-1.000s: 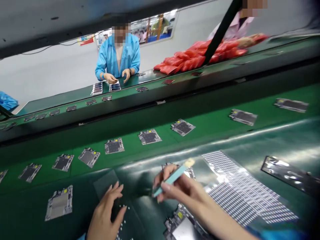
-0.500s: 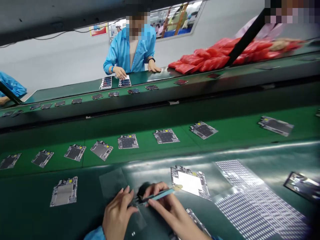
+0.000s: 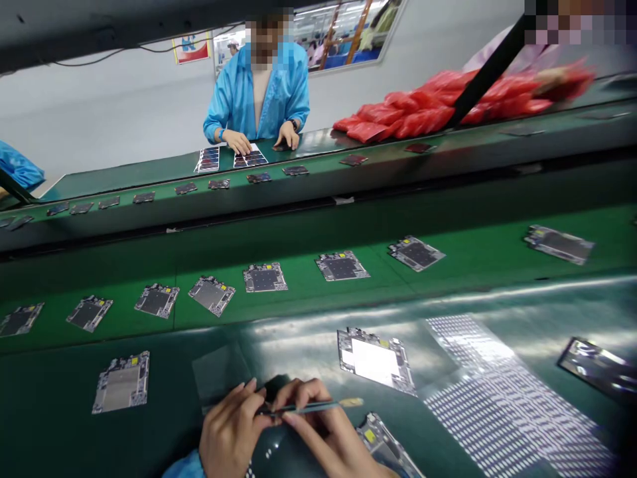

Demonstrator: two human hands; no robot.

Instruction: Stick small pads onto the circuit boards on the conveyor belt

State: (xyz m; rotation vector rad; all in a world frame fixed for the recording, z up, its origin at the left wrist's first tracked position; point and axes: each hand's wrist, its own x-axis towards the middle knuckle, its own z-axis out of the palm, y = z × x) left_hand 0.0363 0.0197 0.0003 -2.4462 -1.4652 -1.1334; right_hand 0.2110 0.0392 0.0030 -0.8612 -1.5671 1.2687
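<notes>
My right hand (image 3: 323,425) pinches slim teal tweezers (image 3: 318,406) with a yellowish end pointing right; their other end reaches the fingertips of my left hand (image 3: 231,428). My left hand is closed, thumb against fingers, on a clear plastic sheet (image 3: 219,372) that shows behind and below it. What lies right between the fingertips is hidden. Behind my right hand lies a circuit board (image 3: 377,362) with a bright white, shiny area. Another board (image 3: 383,445) is partly covered by my right hand. To the left of my hands rests a board (image 3: 122,383) with a grey panel.
Sheets of small white stickers (image 3: 517,398) lie at the right, near a dark shiny part (image 3: 597,365). Several circuit boards sit along the green belt (image 3: 298,309). Across it, a co-worker in blue (image 3: 256,93) handles cards near red bags (image 3: 398,116).
My right hand has come slightly lower and closer to my left, and the tweezers now lie flatter. The board under my right wrist shows more. The co-worker's hand has shifted inward.
</notes>
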